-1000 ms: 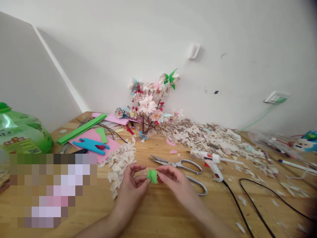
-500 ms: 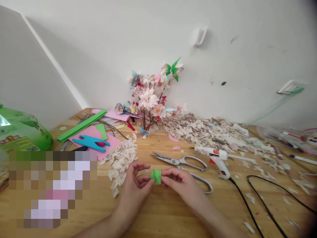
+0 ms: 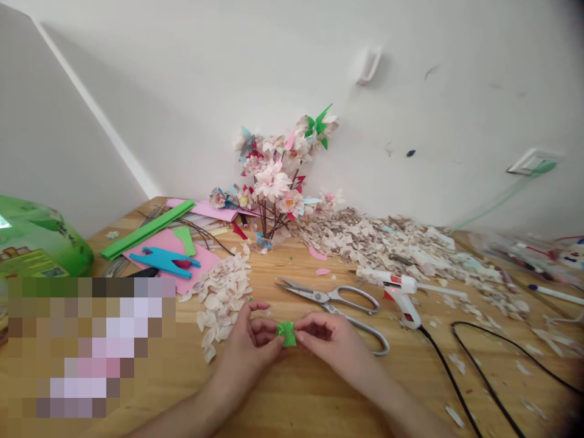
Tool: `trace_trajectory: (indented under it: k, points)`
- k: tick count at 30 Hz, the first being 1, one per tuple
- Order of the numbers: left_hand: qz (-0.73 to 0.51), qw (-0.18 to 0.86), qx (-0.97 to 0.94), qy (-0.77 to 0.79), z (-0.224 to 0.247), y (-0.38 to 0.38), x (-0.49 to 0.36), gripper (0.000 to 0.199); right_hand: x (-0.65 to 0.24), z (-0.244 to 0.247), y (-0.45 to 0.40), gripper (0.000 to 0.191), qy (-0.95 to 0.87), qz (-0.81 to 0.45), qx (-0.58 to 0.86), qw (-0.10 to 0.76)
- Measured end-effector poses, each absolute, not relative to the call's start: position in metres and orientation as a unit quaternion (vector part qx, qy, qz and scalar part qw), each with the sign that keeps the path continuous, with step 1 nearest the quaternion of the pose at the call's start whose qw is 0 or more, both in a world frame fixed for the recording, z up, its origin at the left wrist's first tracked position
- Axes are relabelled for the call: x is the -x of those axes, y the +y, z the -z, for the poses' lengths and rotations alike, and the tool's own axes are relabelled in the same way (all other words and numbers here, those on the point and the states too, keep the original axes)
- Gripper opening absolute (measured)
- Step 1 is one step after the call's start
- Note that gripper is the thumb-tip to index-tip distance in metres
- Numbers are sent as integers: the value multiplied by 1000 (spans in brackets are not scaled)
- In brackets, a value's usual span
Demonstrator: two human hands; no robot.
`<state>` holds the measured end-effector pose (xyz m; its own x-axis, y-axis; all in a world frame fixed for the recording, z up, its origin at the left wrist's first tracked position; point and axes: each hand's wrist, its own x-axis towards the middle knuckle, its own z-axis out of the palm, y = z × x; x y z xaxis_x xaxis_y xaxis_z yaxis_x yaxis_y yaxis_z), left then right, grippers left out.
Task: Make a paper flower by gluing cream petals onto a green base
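A small crinkled green piece of paper (image 3: pixel 287 334) is between my two hands, over the wooden table. My left hand (image 3: pixel 255 340) pinches its left edge between thumb and fingers. At its right edge, the fingertips of my right hand (image 3: pixel 326 337) are closed on it. Open metal scissors (image 3: pixel 323 297) lie just beyond my right hand. Loose pale petals (image 3: pixel 225 286) are spread beyond my left hand.
Paper flowers (image 3: pixel 274 179) stand in a small cup at the back. A glue gun (image 3: pixel 404 292) with a black cable lies right. Pale scraps (image 3: pixel 387 243) are heaped behind it. Blue paper (image 3: pixel 164 261), green strips (image 3: pixel 148 230) and a green bag (image 3: pixel 45 237) are left.
The green piece has tipped slightly and sits a little lower between my fingertips. The whole view has shifted slightly; both hands keep nearly the same pose.
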<state>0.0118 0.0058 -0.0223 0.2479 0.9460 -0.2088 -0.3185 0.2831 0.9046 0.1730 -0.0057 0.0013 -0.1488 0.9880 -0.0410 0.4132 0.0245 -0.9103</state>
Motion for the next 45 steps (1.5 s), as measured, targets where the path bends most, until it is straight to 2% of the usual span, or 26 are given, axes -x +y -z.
trace_trajectory:
  k: [4, 7, 13, 24, 30, 45]
  points:
    - [-458, 700, -347, 423, 16, 7, -8, 54, -178, -4, -10, 12, -691, -296, 539, 381]
    - [-456, 710, -320, 431, 9, 6, -7, 55, -181, -10, -14, 10, -795, -175, 448, 370]
    - [-443, 728, -305, 425, 3, 5, -7, 53, -178, -14, -16, 16, -848, -99, 364, 372]
    - [-421, 745, -304, 419, 7, 6, -5, 51, -180, -13, -14, 24, -869, -47, 332, 365]
    - [-429, 748, -295, 411, 3, 4, -6, 46, -180, -15, -15, 26, -879, -53, 329, 341]
    - [-410, 773, -300, 380, 6, 5, -4, 46, -180, -13, -15, 31, -870, -88, 313, 371]
